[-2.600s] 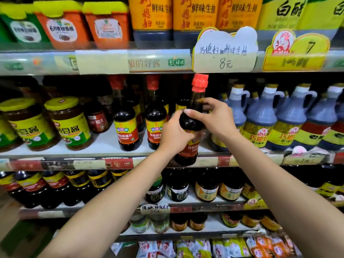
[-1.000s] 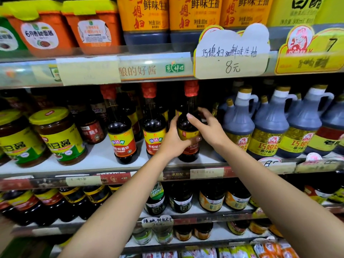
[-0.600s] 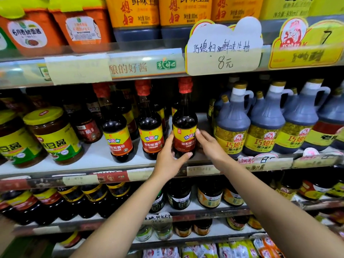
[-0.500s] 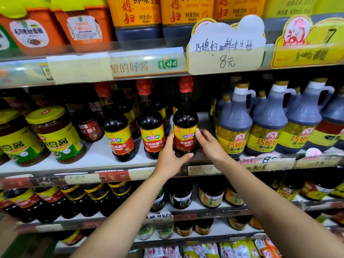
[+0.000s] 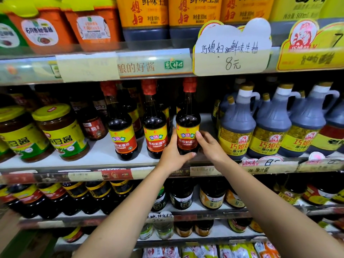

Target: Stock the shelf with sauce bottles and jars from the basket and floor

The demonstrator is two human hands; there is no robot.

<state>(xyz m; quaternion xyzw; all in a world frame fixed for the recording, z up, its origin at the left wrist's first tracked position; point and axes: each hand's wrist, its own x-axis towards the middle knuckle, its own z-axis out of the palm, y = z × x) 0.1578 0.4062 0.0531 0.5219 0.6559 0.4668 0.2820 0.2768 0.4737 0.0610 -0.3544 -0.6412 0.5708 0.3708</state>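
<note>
Set down now, the glossy round-bodied bottle (image 5: 188,125) stands, left hand (image 5: 172,155) cupping, right hand (image 5: 211,148) touching it.

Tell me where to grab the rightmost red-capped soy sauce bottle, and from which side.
Grip the soy sauce bottle round its wide labelled body, from the front. It stands upright near the shelf edge, with a neighbouring bottle and a handled jug close on either side, and its neck is thin.
</note>
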